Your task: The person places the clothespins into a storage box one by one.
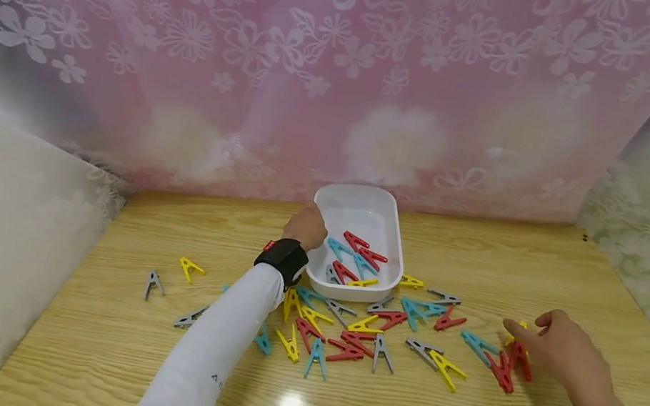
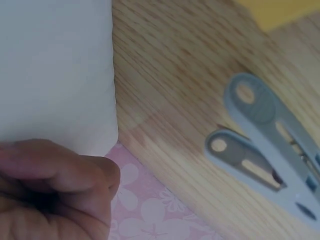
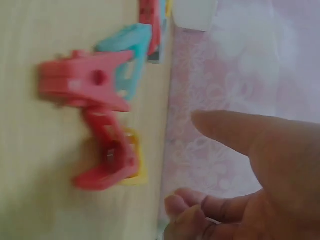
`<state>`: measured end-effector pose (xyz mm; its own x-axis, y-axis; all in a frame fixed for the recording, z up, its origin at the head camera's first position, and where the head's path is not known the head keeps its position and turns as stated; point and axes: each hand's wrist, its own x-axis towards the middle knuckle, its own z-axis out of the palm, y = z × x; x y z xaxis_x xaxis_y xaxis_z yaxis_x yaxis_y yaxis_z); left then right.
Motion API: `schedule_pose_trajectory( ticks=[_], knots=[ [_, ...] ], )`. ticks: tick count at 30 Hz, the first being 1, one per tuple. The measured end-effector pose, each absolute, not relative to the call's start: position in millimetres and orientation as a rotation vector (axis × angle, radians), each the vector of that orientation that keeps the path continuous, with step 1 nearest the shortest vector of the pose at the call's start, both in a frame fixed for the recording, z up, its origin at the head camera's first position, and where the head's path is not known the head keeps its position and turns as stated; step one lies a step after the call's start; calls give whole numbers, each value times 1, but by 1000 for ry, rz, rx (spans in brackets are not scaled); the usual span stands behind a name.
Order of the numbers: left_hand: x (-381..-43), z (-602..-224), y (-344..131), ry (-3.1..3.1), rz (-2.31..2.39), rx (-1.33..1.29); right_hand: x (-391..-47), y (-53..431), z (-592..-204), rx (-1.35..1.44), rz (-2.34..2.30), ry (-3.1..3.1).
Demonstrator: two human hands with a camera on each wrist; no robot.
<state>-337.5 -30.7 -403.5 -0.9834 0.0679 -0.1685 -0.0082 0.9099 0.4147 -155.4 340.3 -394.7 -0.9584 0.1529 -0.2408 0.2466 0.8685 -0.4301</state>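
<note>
A white plastic tray (image 1: 394, 262) stands toward the back of the wooden table, with several red, blue, yellow and grey clothespins inside. My left hand (image 1: 306, 226) grips its left rim with curled fingers. In the left wrist view, that hand (image 2: 55, 187) lies against the white wall, its fingertips partly hidden. At the right, my right hand (image 1: 574, 359) hovers by a red clothespin (image 1: 502, 371) and a yellow clothespin (image 1: 516, 331). The right wrist view shows the thumb and fingers apart, holding nothing, beside two red clothespins (image 3: 82, 80) and a blue one.
Several loose clothespins lie in front of the tray, among them a blue one (image 1: 316, 357) and a yellow one (image 1: 446, 369). At the left are a grey clothespin (image 1: 154, 284) and a yellow clothespin (image 1: 191, 269). A flowered pink curtain (image 1: 294, 81) hangs behind the table.
</note>
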Motion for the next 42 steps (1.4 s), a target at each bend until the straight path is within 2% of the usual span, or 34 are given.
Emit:
schedule_pose_trajectory(
  ticks=[17, 30, 42],
  knots=[
    [-339, -409, -29, 2902, 632, 14, -144, 340, -415, 350, -615, 2769],
    [-340, -409, -29, 2917, 651, 19, -151, 346, -414, 382, -665, 2797],
    [-335, -404, -27, 2930, 649, 8, -165, 326, -404, 208, -860, 3063]
  ],
)
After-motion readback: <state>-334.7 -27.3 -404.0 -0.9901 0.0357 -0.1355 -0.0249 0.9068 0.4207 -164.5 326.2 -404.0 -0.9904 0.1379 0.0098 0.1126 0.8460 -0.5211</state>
